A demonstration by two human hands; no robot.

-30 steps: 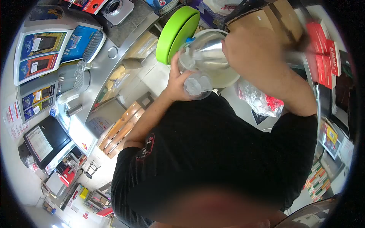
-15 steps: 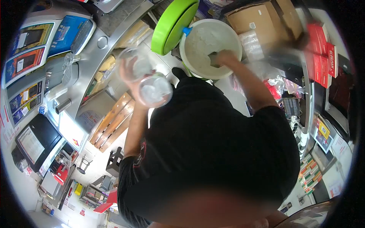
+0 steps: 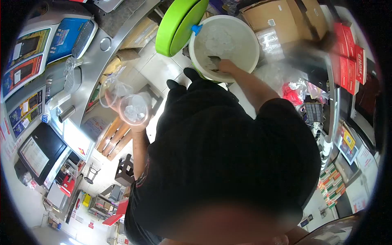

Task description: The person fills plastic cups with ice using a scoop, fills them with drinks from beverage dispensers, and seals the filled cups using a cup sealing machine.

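My left hand (image 3: 141, 125) is wrapped round two clear plastic cups. The nearer cup (image 3: 143, 109) has ice cubes (image 3: 134, 111) in it; in the other clear cup (image 3: 114, 90) I make out no ice. Inside a round white ice bucket (image 3: 256, 55), my right hand (image 3: 227, 66) is closed on a dark scoop (image 3: 214, 61), whose grip is covered by my fingers. Loose ice (image 3: 218, 38) lies in the bucket, just beyond the scoop. A bright green lid (image 3: 183, 26) stands tilted up at the bucket's left side, beside a blue spout-like piece (image 3: 197, 29).
A steel counter (image 3: 116, 43) runs along the left. Cardboard boxes (image 3: 281, 18) and clear plastic bags (image 3: 281, 73) sit right of the bucket, with red boxes (image 3: 346, 59) farther right. A wooden slatted piece (image 3: 116, 139) lies below my left hand.
My left hand and both cups have moved left and down, away from the bucket. My right hand has shifted left inside the bucket, and more of the scoop shows.
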